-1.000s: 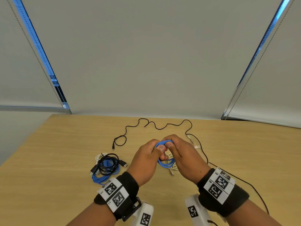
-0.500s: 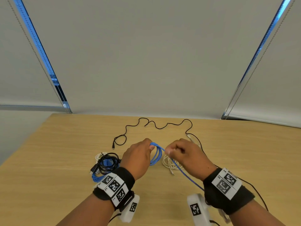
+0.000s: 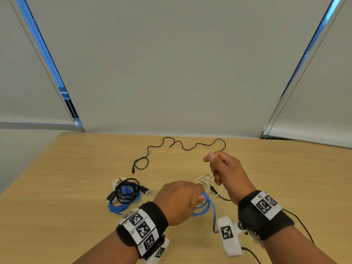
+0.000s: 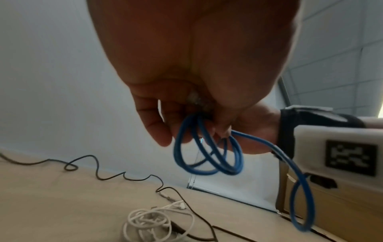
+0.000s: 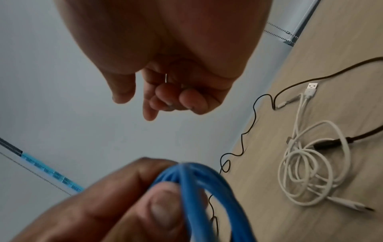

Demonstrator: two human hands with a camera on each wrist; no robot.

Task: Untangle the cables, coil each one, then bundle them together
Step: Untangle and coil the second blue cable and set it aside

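Observation:
My left hand (image 3: 181, 199) pinches a small coil of blue cable (image 3: 204, 206) above the table; its loops hang below the fingers (image 4: 157, 131). A loose blue tail (image 4: 300, 204) drops to the right, past my right wrist. Further back, my right hand (image 3: 222, 168) is raised with its fingers curled and holds nothing (image 5: 157, 98). A tangled white cable (image 3: 205, 184) lies on the table between the hands. A long thin black cable (image 3: 182, 147) snakes across the far side.
Left of my left hand sits a pile (image 3: 125, 193) of coiled black, blue and white cables. The wooden table (image 3: 76, 168) ends at a grey wall with blinds behind. A black plug (image 5: 327, 144) lies across the white cable.
Both hands held the blue coil together, then parted. My left hand drew the coil nearer and lower. My right hand let go of the blue cable and rose away to the far right.

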